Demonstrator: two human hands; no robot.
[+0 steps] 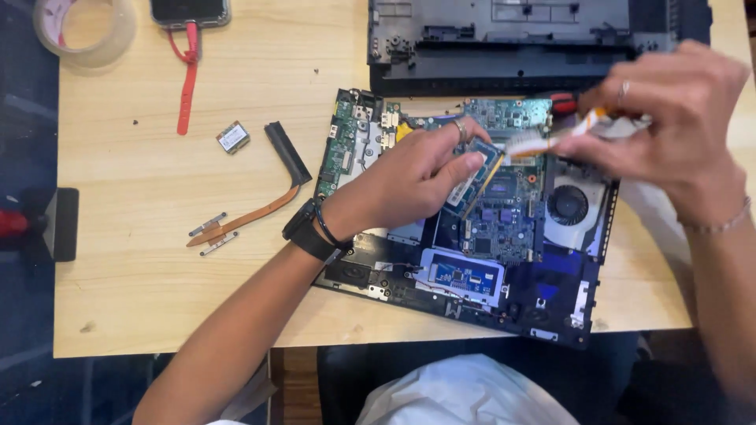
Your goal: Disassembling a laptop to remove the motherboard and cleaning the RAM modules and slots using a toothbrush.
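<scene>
An opened laptop base (551, 303) lies on the wooden table, its green and blue circuit board (504, 220) and round fan (568, 205) exposed. My left hand (409, 177), with a ring and a black wristband, rests on the board and pinches a small memory module (472, 177) tilted up from its slot. My right hand (669, 118) grips a white and orange brush (551, 140) whose bristles touch the board just right of the module.
A copper heat pipe (260, 201) and a small card (233, 137) lie left of the laptop. A black laptop cover (504, 47) sits at the back. A tape roll (83, 31) and a phone (189, 11) with a red strap are at the far left.
</scene>
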